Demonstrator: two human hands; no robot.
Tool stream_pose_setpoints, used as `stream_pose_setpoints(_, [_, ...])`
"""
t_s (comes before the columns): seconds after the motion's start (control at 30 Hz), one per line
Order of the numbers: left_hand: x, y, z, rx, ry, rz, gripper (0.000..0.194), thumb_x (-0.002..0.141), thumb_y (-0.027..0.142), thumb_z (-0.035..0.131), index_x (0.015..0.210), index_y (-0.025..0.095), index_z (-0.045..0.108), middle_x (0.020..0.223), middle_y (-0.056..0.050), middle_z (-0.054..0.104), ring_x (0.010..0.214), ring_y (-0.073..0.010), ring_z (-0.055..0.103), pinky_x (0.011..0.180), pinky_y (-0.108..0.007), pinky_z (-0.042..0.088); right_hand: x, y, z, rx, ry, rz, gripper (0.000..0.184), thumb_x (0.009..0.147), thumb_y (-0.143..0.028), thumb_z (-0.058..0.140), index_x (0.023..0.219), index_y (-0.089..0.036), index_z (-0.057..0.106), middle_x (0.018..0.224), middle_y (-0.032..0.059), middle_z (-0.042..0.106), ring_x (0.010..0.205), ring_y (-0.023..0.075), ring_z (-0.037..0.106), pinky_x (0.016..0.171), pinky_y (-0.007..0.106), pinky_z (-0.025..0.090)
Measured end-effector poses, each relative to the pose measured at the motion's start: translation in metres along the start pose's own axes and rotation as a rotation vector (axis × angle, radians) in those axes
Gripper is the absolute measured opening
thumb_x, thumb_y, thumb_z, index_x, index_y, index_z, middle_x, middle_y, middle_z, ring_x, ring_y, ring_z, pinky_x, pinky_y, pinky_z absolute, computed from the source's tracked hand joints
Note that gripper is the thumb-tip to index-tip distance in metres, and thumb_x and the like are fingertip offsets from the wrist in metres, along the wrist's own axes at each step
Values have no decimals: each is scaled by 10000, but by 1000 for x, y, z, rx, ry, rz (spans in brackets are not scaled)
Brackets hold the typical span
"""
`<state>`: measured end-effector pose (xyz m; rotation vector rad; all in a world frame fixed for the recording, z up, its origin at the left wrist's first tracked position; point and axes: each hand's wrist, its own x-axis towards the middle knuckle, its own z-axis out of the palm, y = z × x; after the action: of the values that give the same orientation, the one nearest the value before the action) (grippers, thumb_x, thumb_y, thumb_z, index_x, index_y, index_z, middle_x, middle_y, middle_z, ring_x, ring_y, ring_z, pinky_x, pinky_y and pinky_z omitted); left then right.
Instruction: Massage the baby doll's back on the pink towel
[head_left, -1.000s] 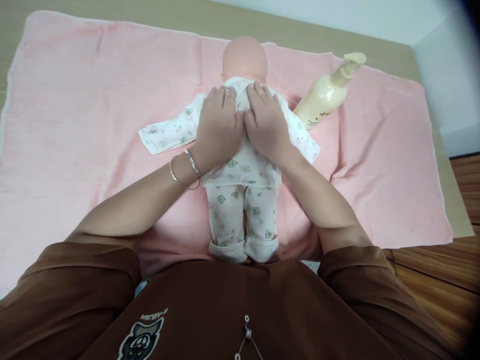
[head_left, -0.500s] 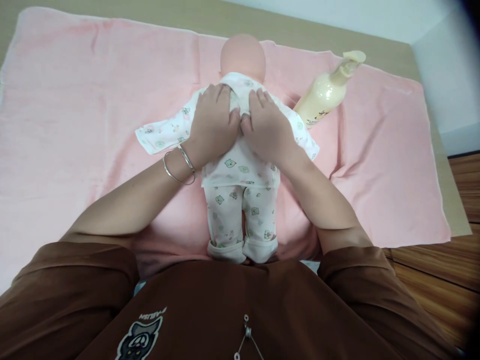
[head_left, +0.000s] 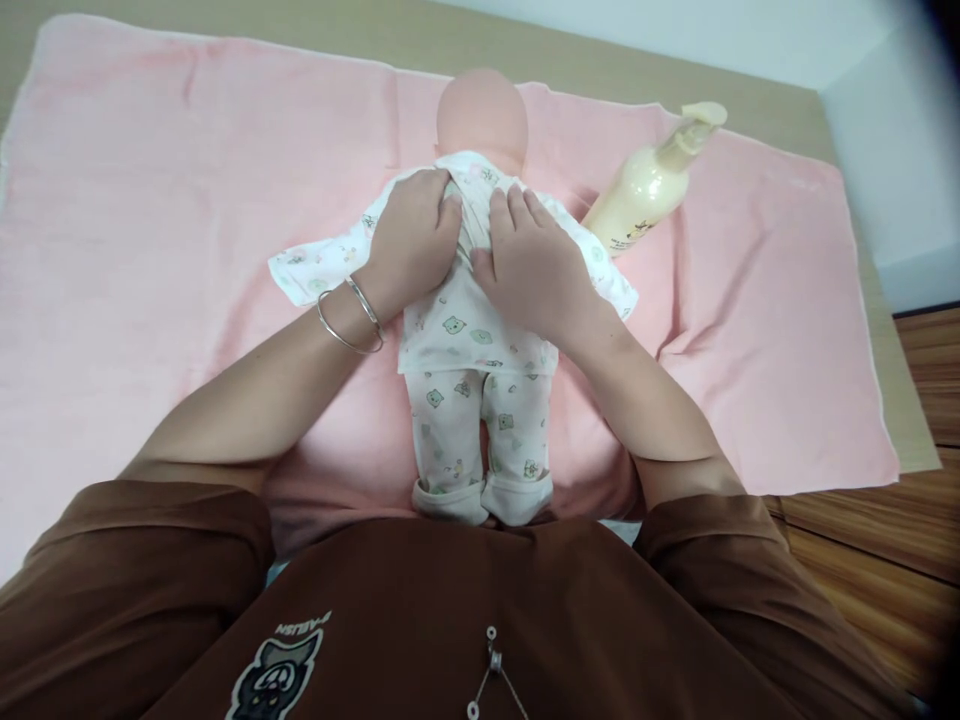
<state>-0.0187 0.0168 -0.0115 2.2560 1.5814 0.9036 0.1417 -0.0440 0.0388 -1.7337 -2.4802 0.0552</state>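
Note:
A baby doll (head_left: 484, 112) lies face down, head pointing away from me. It wears a white printed shirt (head_left: 469, 335) and matching trousers (head_left: 517, 425) with turned-up cuffs. My left hand (head_left: 416, 235), with two silver bangles at the wrist, is closed on the shirt at the doll's upper back, its fingertips curled out of sight. The cloth is pulled into creases between my hands. My right hand (head_left: 532, 255) rests open on the other side of the back, fingers stretched toward the doll's head and thumb apart.
A pink towel (head_left: 150, 180) lies under the doll on a pale wooden tabletop (head_left: 600, 60). To the doll's right, a cream pump bottle (head_left: 645, 190) is on the towel beside the sleeve. Wooden flooring (head_left: 862, 550) shows past the table's right edge.
My left hand has shifted left and its fingers have curled in, drawing the shirt into creases. My right hand has slid slightly toward me, widening the gap between the hands.

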Motion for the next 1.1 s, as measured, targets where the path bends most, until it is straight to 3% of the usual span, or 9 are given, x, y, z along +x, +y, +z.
stream_pose_setpoints(0.13, [-8,5,5,1,16,45,431,1004,515,343,1270,275,582,1271,-150,611,1286,-374,506,1127,-564,372,17,17,6,113,33,70,440,1090,-359,296,1386,-142,538,1460,143,593,1422,308,473,1172,461,442])
stream_pose_setpoints(0.2, [-10,5,7,-15,7,53,494,988,573,370,1339,285,566,1328,-140,595,1330,-384,473,1153,-577,338,26,27,13,168,68,95,436,1101,-423,272,1308,-184,572,1353,129,649,1310,307,545,1119,460,479])
stream_pose_setpoints(0.3, [-7,1,9,-77,9,31,445,965,589,432,1301,337,577,1292,-99,628,1293,-379,496,1147,-601,345,32,32,22,194,133,83,446,1094,-470,284,1311,-205,569,1329,125,645,1246,297,558,1135,443,459])
stream_pose_setpoints(0.43, [-2,-6,13,-126,31,47,410,935,564,476,1266,349,586,1276,-107,630,1285,-382,503,1143,-588,356,31,30,24,148,156,87,408,1064,-365,360,1336,-129,552,1316,157,640,1259,317,555,1136,443,442])
stream_pose_setpoints(0.7, [-6,-1,13,-74,39,-27,465,928,517,442,1334,326,563,1276,-123,615,1265,-365,511,1129,-550,374,33,35,22,161,131,100,405,1056,-422,383,1312,-154,547,1261,150,657,1171,327,589,1059,453,493])
stream_pose_setpoints(0.9, [-7,-2,13,-92,44,-55,482,916,597,466,1345,396,554,1298,-101,623,1307,-407,493,1131,-634,348,33,35,26,150,121,131,372,1051,-437,392,1323,-240,550,1324,106,648,1235,325,573,1106,472,475])
stream_pose_setpoints(1.1, [-8,-8,18,-57,74,-20,481,990,667,394,1316,356,563,1278,-103,619,1285,-365,515,1126,-558,382,32,33,25,124,144,91,445,1074,-425,375,1314,-117,588,1223,159,668,1174,344,606,1077,475,493])
